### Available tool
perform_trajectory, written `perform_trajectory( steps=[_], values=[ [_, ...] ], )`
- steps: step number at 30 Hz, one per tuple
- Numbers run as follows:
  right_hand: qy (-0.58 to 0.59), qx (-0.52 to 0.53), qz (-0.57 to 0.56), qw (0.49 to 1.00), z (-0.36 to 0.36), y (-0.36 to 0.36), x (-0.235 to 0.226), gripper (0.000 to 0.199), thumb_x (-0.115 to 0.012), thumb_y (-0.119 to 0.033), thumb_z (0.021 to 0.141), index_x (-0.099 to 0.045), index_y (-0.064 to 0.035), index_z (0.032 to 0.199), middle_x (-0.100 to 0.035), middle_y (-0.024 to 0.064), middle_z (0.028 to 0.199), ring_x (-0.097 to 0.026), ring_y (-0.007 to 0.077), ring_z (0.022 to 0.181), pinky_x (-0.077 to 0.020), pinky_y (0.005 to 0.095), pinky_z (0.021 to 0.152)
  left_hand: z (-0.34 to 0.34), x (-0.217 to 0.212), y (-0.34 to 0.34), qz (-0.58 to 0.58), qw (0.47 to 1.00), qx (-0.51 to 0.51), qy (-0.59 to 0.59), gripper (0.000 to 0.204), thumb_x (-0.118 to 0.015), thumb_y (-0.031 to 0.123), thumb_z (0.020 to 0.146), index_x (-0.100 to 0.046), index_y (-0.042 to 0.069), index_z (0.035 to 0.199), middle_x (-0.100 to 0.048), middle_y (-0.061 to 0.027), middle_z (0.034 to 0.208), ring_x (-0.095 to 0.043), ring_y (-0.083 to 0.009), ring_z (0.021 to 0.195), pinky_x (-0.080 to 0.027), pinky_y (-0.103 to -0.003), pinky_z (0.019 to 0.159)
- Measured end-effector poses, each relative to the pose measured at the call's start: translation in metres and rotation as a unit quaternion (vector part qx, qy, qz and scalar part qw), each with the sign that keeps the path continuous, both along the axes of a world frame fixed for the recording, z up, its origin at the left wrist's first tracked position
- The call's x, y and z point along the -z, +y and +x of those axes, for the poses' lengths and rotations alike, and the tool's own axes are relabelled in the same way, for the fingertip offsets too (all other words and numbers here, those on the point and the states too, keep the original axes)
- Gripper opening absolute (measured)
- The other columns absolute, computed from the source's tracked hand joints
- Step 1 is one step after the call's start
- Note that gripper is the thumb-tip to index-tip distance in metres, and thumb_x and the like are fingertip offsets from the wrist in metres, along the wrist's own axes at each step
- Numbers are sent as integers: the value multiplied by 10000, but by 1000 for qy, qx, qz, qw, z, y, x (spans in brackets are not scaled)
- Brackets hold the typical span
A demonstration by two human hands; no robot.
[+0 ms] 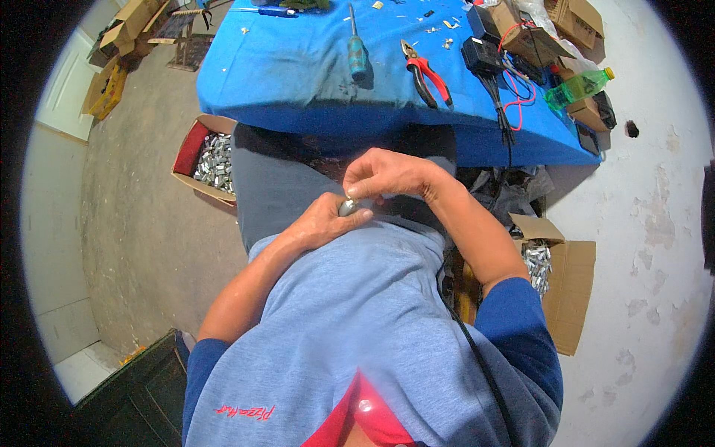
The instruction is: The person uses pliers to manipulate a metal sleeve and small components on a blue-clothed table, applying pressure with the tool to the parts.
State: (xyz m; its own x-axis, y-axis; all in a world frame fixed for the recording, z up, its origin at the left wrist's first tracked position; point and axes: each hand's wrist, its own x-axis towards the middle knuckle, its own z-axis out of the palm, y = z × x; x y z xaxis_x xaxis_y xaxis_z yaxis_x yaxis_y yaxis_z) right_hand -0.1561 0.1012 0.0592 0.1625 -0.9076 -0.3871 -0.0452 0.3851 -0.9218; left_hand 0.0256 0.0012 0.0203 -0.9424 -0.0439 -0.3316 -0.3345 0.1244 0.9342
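My left hand (325, 220) is closed around a small silver metal part with a rounded body (347, 208), held over my lap close to my waist. Its thumb lies along the near side of the part. From the right, my right hand (385, 176) comes over the top, thumb and fingertips pinched together at the part's upper end. Whatever sits between those fingertips is too small to make out. Beyond my knees, a screwdriver with a teal handle (357, 58) and red-and-black pliers (425, 74) lie on the blue-covered table (313, 89).
A box of silver metal pieces (214, 162) stands on the floor at left; another open carton (570, 276) of them is at right. Black adapters with cables (484, 56) and a green bottle (579, 89) crowd the table's right side. A peeling wall (640, 223) runs along the right.
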Motion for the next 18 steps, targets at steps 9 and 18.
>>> perform_trajectory(
  steps=[9,18],
  values=[
    [47,1,-31,998,4,10,-14,236,-673,-233,868,-667,-1,912,-606,-8,749,-514,72,660,-436,252,590,-3,-2,-1,-74,997,3,-36,426,-695,386,897,-642,-22,787,-557,-35,640,-482,-110,626,-409,-342,553],
    [99,51,-88,990,13,15,-8,199,-676,-157,843,-704,4,958,-679,24,876,-590,97,815,-482,265,761,-3,-3,0,-90,995,-15,-35,424,-694,384,895,-653,-25,792,-578,-51,652,-514,-127,624,-430,-353,562]
  ],
)
